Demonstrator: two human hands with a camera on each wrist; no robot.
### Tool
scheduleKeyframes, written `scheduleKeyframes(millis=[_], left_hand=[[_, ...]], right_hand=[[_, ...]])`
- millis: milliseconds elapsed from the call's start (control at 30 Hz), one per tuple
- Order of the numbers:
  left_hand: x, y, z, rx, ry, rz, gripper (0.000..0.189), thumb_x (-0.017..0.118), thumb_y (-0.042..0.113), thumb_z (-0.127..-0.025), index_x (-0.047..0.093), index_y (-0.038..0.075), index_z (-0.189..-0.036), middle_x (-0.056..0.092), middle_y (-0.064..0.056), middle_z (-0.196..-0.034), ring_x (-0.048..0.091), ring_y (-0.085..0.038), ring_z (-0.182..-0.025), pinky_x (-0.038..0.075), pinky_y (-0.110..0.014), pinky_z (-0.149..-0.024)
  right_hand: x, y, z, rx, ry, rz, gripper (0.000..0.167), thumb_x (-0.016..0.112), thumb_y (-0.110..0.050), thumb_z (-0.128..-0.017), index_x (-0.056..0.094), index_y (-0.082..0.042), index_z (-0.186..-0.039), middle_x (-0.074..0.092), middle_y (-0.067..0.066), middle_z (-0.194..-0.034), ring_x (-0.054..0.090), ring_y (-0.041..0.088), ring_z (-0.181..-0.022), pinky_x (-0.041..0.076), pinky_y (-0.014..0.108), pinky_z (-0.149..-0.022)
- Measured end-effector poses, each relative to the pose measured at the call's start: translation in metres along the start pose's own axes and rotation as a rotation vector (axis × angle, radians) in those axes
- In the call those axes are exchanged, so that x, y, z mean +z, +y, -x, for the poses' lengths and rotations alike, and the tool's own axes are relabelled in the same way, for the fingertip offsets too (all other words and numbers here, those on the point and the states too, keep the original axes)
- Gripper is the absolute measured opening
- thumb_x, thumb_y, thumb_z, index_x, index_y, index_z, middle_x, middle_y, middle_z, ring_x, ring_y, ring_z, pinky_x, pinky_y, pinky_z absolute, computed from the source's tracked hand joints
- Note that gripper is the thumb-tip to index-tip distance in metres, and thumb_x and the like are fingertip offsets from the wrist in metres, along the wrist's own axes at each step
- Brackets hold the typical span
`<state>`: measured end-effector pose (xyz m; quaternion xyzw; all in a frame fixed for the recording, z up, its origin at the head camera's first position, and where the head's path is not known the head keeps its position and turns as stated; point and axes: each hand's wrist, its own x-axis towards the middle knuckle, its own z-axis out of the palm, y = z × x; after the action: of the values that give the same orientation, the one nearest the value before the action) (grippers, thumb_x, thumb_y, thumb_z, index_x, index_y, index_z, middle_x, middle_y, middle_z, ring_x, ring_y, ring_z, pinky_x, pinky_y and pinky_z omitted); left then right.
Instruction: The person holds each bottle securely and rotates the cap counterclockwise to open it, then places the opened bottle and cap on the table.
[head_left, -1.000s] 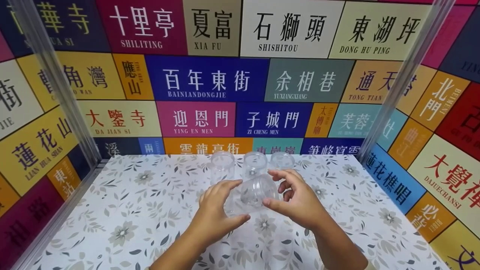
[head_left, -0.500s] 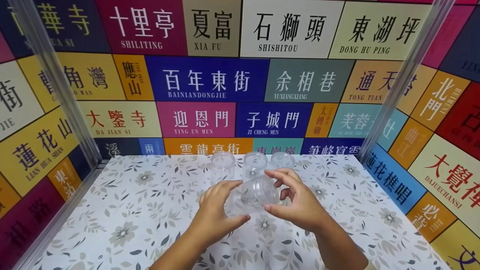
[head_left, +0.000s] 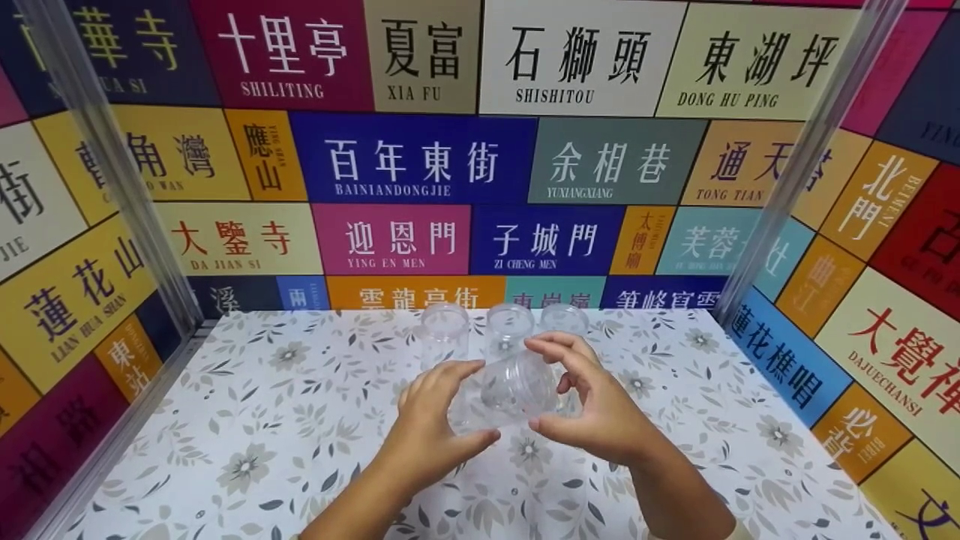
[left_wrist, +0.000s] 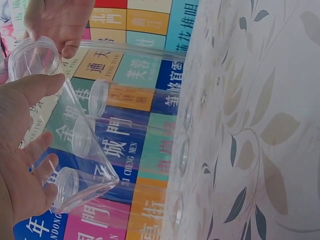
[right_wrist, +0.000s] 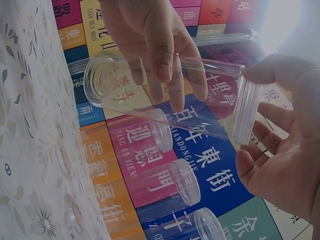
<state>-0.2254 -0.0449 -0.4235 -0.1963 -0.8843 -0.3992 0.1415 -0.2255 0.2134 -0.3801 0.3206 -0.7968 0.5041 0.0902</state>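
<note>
A clear plastic jar (head_left: pixel 495 395) is held tilted above the table, its round lid (right_wrist: pixel 247 110) toward the right hand. My left hand (head_left: pixel 431 412) grips the jar's body, with the thumb on one side and the fingers round the other. At the lid end, my right hand (head_left: pixel 600 409) has its thumb and curled fingers round the rim; the right wrist view shows the thumb tip touching the lid's edge. Nothing can be made out inside the jar, and its outline is faint against the background.
Three more clear lidded jars, a left one (head_left: pixel 444 341), a middle one (head_left: pixel 510 326) and a right one (head_left: pixel 564 321), stand upright at the table's back. A leaf-patterned cloth covers the table (head_left: pixel 247 420). Sign-covered walls (head_left: pixel 412 157) and clear corner posts (head_left: pixel 810 157) enclose it.
My right hand's fingers and thumb have shifted slightly round the lid, the index fingertip moving left. My left hand and the jar have stayed nearly still.
</note>
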Motion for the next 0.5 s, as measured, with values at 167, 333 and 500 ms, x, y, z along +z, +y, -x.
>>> scheduleKeyframes(millis=[167, 333, 500], left_hand=[[-0.0005, 0.0001, -0.0004, 0.007, 0.010, 0.000, 0.084, 0.095, 0.044, -0.077, 0.056, 0.036, -0.151, 0.060, 0.009, -0.153, 0.052, -0.024, -0.144, 0.035, -0.059, -0.122], [-0.0005, -0.0007, 0.0000, 0.025, 0.024, -0.004, 0.085, 0.095, 0.043, -0.077, 0.055, 0.037, -0.151, 0.060, 0.009, -0.152, 0.052, -0.024, -0.145, 0.036, -0.058, -0.122], [-0.0006, -0.0008, 0.0002, 0.019, 0.034, -0.002, 0.084, 0.096, 0.041, -0.077, 0.056, 0.036, -0.150, 0.061, 0.008, -0.152, 0.052, -0.025, -0.145, 0.036, -0.059, -0.122]], right_hand=[[-0.0002, -0.0003, -0.0015, 0.062, 0.063, 0.012, 0.077, 0.085, -0.021, -0.088, 0.053, -0.020, -0.158, 0.047, 0.002, -0.156, 0.046, 0.032, -0.126, 0.051, 0.026, -0.086], [-0.0011, -0.0022, -0.0041, 0.226, 0.112, 0.046, 0.066, 0.082, -0.031, -0.091, 0.059, -0.023, -0.152, 0.056, 0.004, -0.135, 0.053, 0.027, -0.109, 0.052, 0.023, -0.081], [0.0003, -0.0061, -0.0053, 0.314, 0.107, 0.068, 0.063, 0.085, -0.035, -0.089, 0.064, -0.020, -0.146, 0.056, 0.010, -0.122, 0.057, 0.021, -0.095, 0.054, 0.024, -0.080]])
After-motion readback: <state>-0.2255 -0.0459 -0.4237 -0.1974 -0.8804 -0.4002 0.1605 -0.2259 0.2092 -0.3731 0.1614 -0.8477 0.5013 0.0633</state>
